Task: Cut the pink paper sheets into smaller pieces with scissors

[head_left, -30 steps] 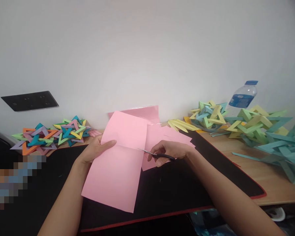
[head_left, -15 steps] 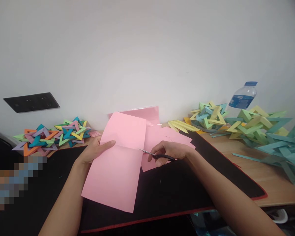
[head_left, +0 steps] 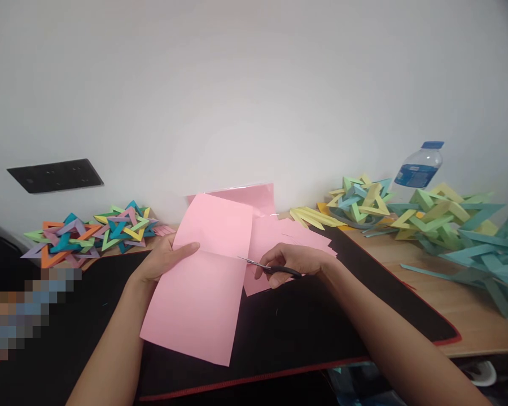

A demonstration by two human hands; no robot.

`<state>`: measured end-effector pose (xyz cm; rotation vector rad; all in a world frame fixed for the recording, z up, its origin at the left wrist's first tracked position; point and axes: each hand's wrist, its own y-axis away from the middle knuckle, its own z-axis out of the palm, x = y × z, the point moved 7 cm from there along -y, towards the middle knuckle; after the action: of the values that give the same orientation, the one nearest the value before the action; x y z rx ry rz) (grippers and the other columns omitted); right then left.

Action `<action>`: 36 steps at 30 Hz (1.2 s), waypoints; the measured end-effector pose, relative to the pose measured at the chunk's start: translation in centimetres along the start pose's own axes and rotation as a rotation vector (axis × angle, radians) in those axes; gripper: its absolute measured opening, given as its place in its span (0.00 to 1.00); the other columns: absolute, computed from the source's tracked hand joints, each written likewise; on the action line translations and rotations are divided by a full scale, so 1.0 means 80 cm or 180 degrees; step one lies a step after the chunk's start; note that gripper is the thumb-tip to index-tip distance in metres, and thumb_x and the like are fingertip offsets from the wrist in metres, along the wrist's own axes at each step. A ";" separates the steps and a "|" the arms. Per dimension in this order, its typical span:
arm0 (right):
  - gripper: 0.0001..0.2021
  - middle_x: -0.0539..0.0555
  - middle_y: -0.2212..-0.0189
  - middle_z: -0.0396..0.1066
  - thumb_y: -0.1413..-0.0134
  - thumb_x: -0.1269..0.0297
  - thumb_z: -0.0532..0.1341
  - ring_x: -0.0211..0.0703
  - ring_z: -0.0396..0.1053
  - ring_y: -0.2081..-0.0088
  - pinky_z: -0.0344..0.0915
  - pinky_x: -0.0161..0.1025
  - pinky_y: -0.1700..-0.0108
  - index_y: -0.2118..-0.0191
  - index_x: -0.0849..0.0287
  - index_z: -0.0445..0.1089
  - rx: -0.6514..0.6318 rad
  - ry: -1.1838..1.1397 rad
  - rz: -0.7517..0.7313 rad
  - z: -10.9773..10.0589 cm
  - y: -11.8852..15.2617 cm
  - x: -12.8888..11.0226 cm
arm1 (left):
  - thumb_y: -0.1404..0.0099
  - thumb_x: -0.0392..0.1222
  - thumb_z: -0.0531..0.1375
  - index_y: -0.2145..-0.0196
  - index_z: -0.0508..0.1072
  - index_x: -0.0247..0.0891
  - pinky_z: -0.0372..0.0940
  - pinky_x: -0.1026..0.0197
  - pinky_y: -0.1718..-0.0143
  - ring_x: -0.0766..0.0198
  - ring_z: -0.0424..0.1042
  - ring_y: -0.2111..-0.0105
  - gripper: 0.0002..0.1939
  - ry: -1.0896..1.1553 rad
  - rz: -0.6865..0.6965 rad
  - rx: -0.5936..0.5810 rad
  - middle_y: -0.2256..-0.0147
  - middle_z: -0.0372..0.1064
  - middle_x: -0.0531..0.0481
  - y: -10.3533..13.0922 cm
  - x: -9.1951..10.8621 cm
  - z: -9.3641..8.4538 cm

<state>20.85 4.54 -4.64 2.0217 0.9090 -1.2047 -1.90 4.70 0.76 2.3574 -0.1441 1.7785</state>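
My left hand (head_left: 167,256) grips the left edge of a pink sheet (head_left: 198,304), its thumb on top near a crease that runs across the middle. In my right hand (head_left: 290,260) are dark-handled scissors (head_left: 285,271), their blades at the sheet's right edge, level with the crease. Behind and to the right of the sheet lie more pink papers (head_left: 271,234), partly hidden by my right hand.
A black mat (head_left: 296,338) with a red edge covers much of the wooden table (head_left: 482,332). Colourful paper stars (head_left: 70,239) stand at left, green and yellow ones (head_left: 440,217) at right. Yellow strips (head_left: 309,216) and a bottle (head_left: 419,166) are at the back.
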 end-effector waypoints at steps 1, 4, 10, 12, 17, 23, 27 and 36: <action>0.24 0.51 0.72 0.71 0.60 0.49 0.66 0.36 0.66 0.71 0.61 0.34 0.67 0.57 0.57 0.72 -0.0011 0.0004 0.0003 0.000 0.000 0.001 | 0.48 0.50 0.64 0.68 0.73 0.37 0.66 0.63 0.79 0.59 0.72 0.76 0.15 -0.0027 0.0014 0.0013 0.73 0.74 0.49 0.000 0.000 0.000; 0.25 0.51 0.72 0.70 0.60 0.49 0.66 0.36 0.65 0.72 0.61 0.33 0.68 0.56 0.57 0.71 -0.0052 -0.0029 0.0003 0.000 -0.001 0.003 | 0.49 0.51 0.65 0.68 0.72 0.36 0.66 0.62 0.80 0.59 0.72 0.77 0.16 -0.0056 -0.0003 0.0085 0.74 0.73 0.49 -0.001 -0.002 -0.003; 0.25 0.50 0.74 0.69 0.61 0.50 0.67 0.35 0.65 0.73 0.60 0.34 0.68 0.57 0.58 0.71 -0.0062 -0.0164 -0.0016 0.002 -0.001 0.001 | 0.48 0.49 0.65 0.69 0.72 0.36 0.65 0.64 0.81 0.61 0.71 0.78 0.13 0.0034 -0.0057 0.0084 0.75 0.73 0.50 -0.002 -0.004 -0.004; 0.24 0.49 0.75 0.69 0.60 0.50 0.67 0.35 0.64 0.74 0.60 0.34 0.68 0.57 0.58 0.72 -0.0028 -0.0213 -0.0023 0.002 0.000 -0.001 | 0.47 0.48 0.65 0.70 0.73 0.36 0.65 0.64 0.80 0.61 0.71 0.77 0.13 0.0042 -0.0046 0.0066 0.74 0.73 0.50 -0.001 -0.003 -0.003; 0.23 0.50 0.75 0.68 0.59 0.50 0.67 0.34 0.63 0.74 0.59 0.33 0.70 0.57 0.58 0.72 0.0033 -0.0118 0.0000 0.001 0.001 -0.002 | 0.46 0.48 0.64 0.68 0.73 0.37 0.66 0.64 0.79 0.61 0.72 0.75 0.13 0.0119 -0.0053 0.0001 0.72 0.73 0.50 0.000 -0.002 -0.001; 0.24 0.49 0.75 0.68 0.61 0.50 0.67 0.34 0.62 0.74 0.58 0.33 0.69 0.57 0.57 0.72 0.0033 0.0017 -0.0013 -0.001 0.001 0.000 | 0.47 0.47 0.65 0.68 0.73 0.37 0.66 0.65 0.79 0.62 0.72 0.76 0.13 0.0110 -0.0047 0.0026 0.73 0.73 0.50 -0.001 -0.002 -0.002; 0.24 0.49 0.75 0.68 0.61 0.49 0.67 0.35 0.63 0.74 0.58 0.33 0.69 0.57 0.57 0.72 0.0071 0.0021 0.0000 -0.001 0.001 0.001 | 0.47 0.47 0.65 0.66 0.72 0.36 0.66 0.64 0.79 0.62 0.72 0.76 0.14 0.0114 -0.0049 0.0020 0.73 0.73 0.50 0.000 -0.002 -0.001; 0.24 0.49 0.76 0.68 0.61 0.50 0.67 0.34 0.62 0.74 0.58 0.32 0.71 0.57 0.57 0.73 0.0079 -0.0028 0.0027 -0.001 0.001 0.001 | 0.47 0.48 0.65 0.66 0.72 0.35 0.67 0.63 0.79 0.61 0.72 0.75 0.15 0.0093 -0.0023 -0.0014 0.72 0.73 0.49 -0.002 -0.005 -0.003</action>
<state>20.96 4.56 -4.64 2.0362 0.8844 -1.2250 -2.20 4.93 0.42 2.3249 -0.1349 1.8064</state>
